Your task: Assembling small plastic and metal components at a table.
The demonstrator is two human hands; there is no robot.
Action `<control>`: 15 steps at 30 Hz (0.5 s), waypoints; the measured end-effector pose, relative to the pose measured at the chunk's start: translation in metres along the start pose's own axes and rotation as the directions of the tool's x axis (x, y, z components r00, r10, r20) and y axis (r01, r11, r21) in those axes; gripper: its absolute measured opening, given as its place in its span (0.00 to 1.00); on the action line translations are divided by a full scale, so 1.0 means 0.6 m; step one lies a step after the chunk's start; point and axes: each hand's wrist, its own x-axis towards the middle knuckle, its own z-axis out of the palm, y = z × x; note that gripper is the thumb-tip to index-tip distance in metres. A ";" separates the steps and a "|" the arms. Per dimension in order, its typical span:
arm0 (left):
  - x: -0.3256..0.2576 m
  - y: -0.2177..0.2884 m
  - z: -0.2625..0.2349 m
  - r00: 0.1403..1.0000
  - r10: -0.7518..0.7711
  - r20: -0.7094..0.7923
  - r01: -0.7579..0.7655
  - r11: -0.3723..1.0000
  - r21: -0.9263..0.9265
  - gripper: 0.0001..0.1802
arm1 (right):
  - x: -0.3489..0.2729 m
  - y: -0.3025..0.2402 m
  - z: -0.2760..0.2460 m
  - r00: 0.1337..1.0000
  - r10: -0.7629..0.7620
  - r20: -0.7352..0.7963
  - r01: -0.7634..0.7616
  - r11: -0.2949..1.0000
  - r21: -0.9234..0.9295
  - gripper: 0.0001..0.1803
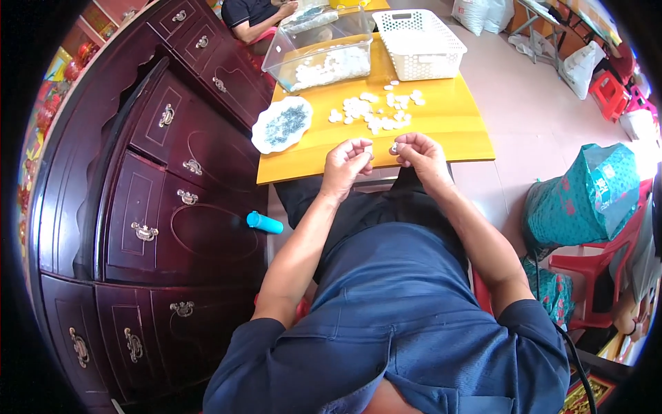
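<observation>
Just past the near edge of a yellow table (310, 162), my two hands are raised a short way apart. The fingers of my left hand (343, 169) are pinched together; what they hold, if anything, is too small to make out. Between thumb and fingers of my right hand (426, 160) is a small white round piece (394, 148) with a dark spot. Several loose white pieces (356, 107) lie scattered on the table beyond my hands. Left of them sits a white scalloped plate (259, 135) bearing many tiny dark grey bits (285, 125).
Farther back stand a clear plastic bin (274, 67) with white pieces and a white perforated basket (429, 67). A dark wooden cabinet (207, 159) lines the left, near a turquoise bottle (265, 223). Another person (249, 21) sits beyond. A teal bag (576, 196) stands at right.
</observation>
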 end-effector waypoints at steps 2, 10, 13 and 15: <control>-0.001 0.002 0.004 1.000 0.001 0.004 -0.001 1.000 -0.022 0.10 | -0.001 0.000 0.001 1.000 -0.011 0.013 0.010 1.000 0.016 0.06; 0.003 -0.008 -0.004 0.998 0.002 0.060 0.000 1.000 -0.031 0.12 | -0.002 0.000 0.002 0.999 -0.014 0.038 0.014 1.000 -0.010 0.07; 0.002 -0.006 -0.006 0.998 -0.019 0.060 0.021 1.000 -0.022 0.11 | -0.003 0.003 0.004 0.999 -0.009 0.035 0.010 0.999 -0.033 0.07; 0.003 -0.005 -0.010 0.997 -0.019 0.069 0.020 1.000 -0.011 0.11 | -0.005 0.004 0.006 0.999 -0.013 0.036 0.015 0.998 -0.053 0.07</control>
